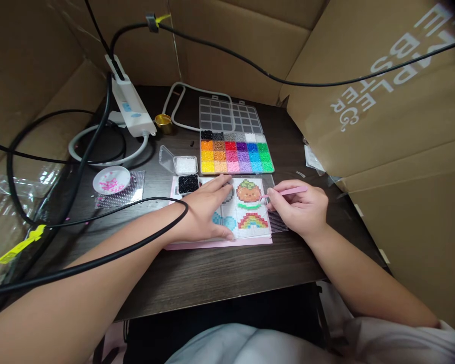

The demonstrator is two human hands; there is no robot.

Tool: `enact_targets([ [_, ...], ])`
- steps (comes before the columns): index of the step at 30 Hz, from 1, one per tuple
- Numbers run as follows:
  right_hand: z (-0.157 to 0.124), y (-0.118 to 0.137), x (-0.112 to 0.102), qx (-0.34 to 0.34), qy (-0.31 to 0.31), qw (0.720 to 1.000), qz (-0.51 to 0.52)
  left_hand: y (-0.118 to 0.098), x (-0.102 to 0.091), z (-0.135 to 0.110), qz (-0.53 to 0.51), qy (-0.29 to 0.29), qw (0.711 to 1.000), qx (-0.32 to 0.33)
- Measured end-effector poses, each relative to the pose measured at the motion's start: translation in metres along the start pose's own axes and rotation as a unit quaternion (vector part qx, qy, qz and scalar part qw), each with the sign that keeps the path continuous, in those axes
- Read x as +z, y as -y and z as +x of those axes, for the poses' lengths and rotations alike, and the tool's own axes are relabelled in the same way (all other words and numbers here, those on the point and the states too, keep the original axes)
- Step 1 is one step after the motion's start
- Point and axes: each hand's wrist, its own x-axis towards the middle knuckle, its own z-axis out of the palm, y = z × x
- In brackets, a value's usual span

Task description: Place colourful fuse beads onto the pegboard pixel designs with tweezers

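1. Firstly, the pegboard (261, 230) lies on the dark worktop (220, 273), with a bead rainbow on its near edge.
2. The left hand (207, 212) rests flat on the pegboard's left part, fingers apart, gripping nothing.
3. The right hand (299, 210), at the pegboard's right edge, is pinched on the pink tweezers (290, 191). Their tip is over the pegboard's orange figure.
4. Behind the pegboard sits the bead organiser (235, 154), and a black-bead box (188, 183) sits at its back left corner.

Bare desk (220, 273) front; bead box (235, 151), cables (84, 161) behind
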Motion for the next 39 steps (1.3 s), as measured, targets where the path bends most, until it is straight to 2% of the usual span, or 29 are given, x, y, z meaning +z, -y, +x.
enact_targets([
  [17,0.0017,0.0018,0.0018,0.048,0.013,0.998,0.025,0.0048,0.0029,-0.0009,-0.018,-0.019,0.999,0.019],
  [39,0.0015,0.0018,0.0024,0.054,0.014,0.998,0.042,0.0048,0.0022,-0.0011,-0.008,-0.012,1.000,0.013],
])
